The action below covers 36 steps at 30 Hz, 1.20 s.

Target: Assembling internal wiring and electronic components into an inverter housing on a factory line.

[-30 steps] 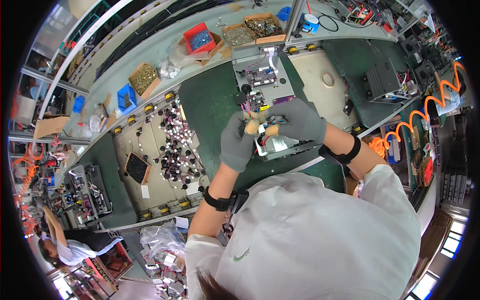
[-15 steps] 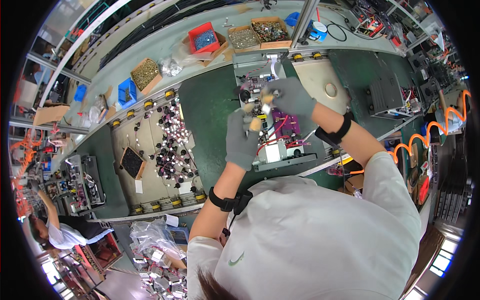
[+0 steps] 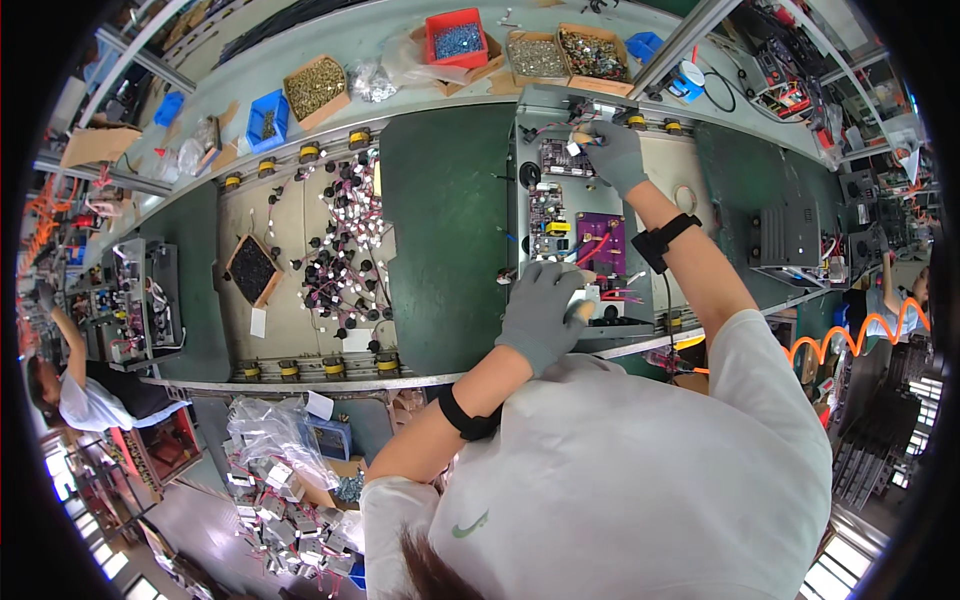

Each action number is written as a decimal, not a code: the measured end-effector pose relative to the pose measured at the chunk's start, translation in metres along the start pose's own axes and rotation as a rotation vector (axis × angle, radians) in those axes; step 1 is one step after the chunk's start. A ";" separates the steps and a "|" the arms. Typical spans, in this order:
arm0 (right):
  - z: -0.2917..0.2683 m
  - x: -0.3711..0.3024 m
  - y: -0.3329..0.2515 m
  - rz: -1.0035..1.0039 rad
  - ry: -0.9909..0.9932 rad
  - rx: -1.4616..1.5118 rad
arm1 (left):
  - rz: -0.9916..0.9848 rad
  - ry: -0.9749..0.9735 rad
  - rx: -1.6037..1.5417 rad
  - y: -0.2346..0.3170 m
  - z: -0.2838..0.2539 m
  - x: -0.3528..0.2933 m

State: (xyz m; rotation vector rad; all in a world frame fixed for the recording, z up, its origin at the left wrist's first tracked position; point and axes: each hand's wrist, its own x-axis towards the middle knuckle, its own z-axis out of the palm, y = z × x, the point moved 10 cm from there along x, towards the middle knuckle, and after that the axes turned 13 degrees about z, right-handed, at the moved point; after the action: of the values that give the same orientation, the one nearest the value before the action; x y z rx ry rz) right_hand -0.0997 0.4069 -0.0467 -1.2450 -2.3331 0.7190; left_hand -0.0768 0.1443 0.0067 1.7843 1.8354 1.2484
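Note:
A grey metal housing (image 3: 627, 327) lies open on the green work board, with circuit boards (image 3: 546, 212), a purple plate (image 3: 602, 236) and red wires inside. My right hand (image 3: 614, 156), in a grey glove with tan fingertips, is over its far end. Its fingers pinch a small white connector (image 3: 574, 149) above a dark circuit board. My left hand (image 3: 543, 312), gloved alike, is at the housing's near left corner beside a white block (image 3: 594, 294). Its fingers and thumb curl together there; what they grip is hidden.
Left of the green board (image 3: 445, 200) lie many small wired parts (image 3: 345, 250) and a box of black pieces (image 3: 254, 271). Screw bins, one of them a red bin (image 3: 457, 40), line the far shelf. Another grey housing (image 3: 788, 240) stands right. A co-worker (image 3: 95, 400) is at far left.
My hands have moved apart: the right toward the housing's far end, the left down to its near corner. The view has shifted, and the boards between my hands are now uncovered.

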 end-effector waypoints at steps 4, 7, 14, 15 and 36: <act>-0.001 -0.003 0.001 -0.016 -0.021 0.004 | 0.004 0.007 -0.023 -0.002 0.003 -0.001; -0.001 -0.006 -0.008 -0.119 -0.005 -0.096 | 0.003 0.007 -0.031 -0.002 0.002 -0.001; -0.004 -0.018 -0.049 -0.319 -0.059 -0.452 | 0.013 0.042 -0.053 -0.003 0.001 -0.003; -0.002 -0.023 -0.056 -0.377 -0.058 -0.493 | 0.012 0.039 -0.059 -0.003 0.001 -0.002; 0.004 -0.015 -0.028 -0.181 -0.117 -0.517 | 0.007 0.047 -0.053 0.000 -0.003 -0.001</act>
State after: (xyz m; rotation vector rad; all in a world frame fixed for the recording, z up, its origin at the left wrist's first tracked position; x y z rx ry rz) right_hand -0.1123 0.3804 -0.0347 -1.1840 -2.7930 0.1276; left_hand -0.0788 0.1427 0.0080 1.7499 1.8051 1.3394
